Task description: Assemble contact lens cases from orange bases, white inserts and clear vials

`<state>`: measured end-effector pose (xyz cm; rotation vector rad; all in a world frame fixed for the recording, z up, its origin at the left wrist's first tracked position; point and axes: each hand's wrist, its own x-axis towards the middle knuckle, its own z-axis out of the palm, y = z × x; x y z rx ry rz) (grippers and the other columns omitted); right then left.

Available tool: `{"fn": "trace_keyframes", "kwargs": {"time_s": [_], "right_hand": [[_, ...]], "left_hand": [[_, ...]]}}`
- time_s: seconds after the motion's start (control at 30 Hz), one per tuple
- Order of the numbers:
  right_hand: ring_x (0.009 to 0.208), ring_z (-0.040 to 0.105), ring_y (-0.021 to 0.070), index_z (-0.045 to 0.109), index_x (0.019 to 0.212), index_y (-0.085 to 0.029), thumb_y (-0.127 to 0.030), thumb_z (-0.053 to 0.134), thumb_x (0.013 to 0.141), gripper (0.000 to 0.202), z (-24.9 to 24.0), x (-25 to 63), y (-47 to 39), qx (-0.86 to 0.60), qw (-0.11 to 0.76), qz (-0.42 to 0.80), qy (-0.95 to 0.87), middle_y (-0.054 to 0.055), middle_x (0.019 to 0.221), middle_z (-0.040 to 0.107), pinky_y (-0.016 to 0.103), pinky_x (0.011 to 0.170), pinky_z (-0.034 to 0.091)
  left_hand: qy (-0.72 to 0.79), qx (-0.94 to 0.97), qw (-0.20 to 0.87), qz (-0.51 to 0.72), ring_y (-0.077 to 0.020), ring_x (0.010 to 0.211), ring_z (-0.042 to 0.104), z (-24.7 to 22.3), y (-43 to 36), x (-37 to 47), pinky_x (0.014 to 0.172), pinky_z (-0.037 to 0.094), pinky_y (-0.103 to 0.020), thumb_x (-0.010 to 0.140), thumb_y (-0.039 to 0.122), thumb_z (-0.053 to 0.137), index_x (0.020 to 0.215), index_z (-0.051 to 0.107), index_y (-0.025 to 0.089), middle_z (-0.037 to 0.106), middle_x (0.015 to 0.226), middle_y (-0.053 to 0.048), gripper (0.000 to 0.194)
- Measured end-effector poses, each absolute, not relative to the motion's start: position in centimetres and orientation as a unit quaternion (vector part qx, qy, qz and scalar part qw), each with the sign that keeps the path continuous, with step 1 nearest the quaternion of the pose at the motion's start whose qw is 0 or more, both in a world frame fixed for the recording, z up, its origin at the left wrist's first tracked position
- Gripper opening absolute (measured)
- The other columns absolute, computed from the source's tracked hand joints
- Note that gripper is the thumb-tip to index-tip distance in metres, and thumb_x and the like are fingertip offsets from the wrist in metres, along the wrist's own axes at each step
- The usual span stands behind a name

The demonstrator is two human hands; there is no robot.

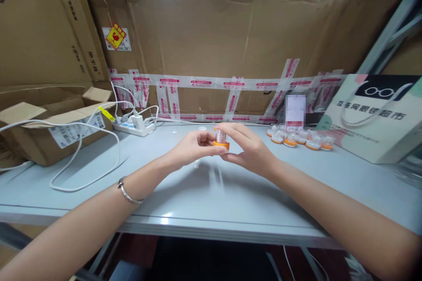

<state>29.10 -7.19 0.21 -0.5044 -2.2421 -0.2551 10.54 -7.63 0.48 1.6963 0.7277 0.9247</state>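
Between my two hands, above the middle of the grey table [184, 202], is a small clear container [221, 137] with an orange ring round its lower part. My left hand [194, 145] pinches the orange ring from the left, thumb in front. From the right, my right hand [249, 147] has its fingers over the top and its thumb at the base. Small clear pieces lie on the table behind and below my hands. Several similar clear containers [290, 140] with orange or white bases stand in a group further right.
An open cardboard box [42, 136] stands at the left, with a white power strip [135, 127] and looping white cable beside it. A tall cardboard sheet [204, 44] spans the back. A paper bag [372, 127] stands at the right.
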Motion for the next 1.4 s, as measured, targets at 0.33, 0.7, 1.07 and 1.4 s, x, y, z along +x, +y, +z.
{"fn": "trace_keyframes", "kwargs": {"time_s": [0.33,0.7,1.07,1.4], "right_hand": [[0.124,0.042,0.0244,0.027,0.133,-0.030,-0.035,0.076,0.062,0.086,-0.6,27.9,-7.2,-0.294,0.495,0.220,-0.788,0.009,0.143,0.032,0.044,0.104,0.036],[0.105,0.060,0.0168,0.061,0.095,-0.020,-0.033,0.061,0.080,0.020,-1.0,26.1,-8.2,-0.242,0.440,0.679,-0.536,0.006,0.106,0.067,0.034,0.102,0.042],[0.095,0.065,0.0150,0.068,0.089,-0.018,-0.032,0.056,0.084,0.018,-1.2,26.3,-8.1,-0.228,0.436,0.728,-0.477,0.006,0.093,0.072,0.030,0.099,0.045],[0.087,0.066,0.0120,0.069,0.089,-0.014,-0.026,0.068,0.076,0.018,-1.2,26.3,-8.5,-0.214,0.445,0.750,-0.441,0.005,0.089,0.072,0.021,0.087,0.051]], "left_hand": [[0.284,0.694,0.493,0.441,-0.0125,0.077,0.053,0.6,-7.0,10.0,0.073,0.041,-0.025,0.073,0.036,0.067,0.087,0.066,0.015,0.062,0.083,-0.002,0.024],[0.269,0.694,0.468,0.476,-0.0150,0.086,0.057,0.2,-6.7,10.0,0.078,0.043,-0.027,0.074,0.034,0.066,0.091,0.066,0.017,0.065,0.094,-0.003,0.024],[0.220,0.736,0.497,0.403,-0.0177,0.101,0.056,0.8,-5.2,8.1,0.091,0.040,-0.031,0.079,0.029,0.063,0.100,0.066,0.019,0.065,0.106,-0.006,0.024],[0.220,0.737,0.482,0.420,-0.0166,0.091,0.058,0.8,-5.9,8.8,0.081,0.046,-0.029,0.075,0.025,0.066,0.095,0.064,0.015,0.063,0.099,-0.006,0.022]]}}
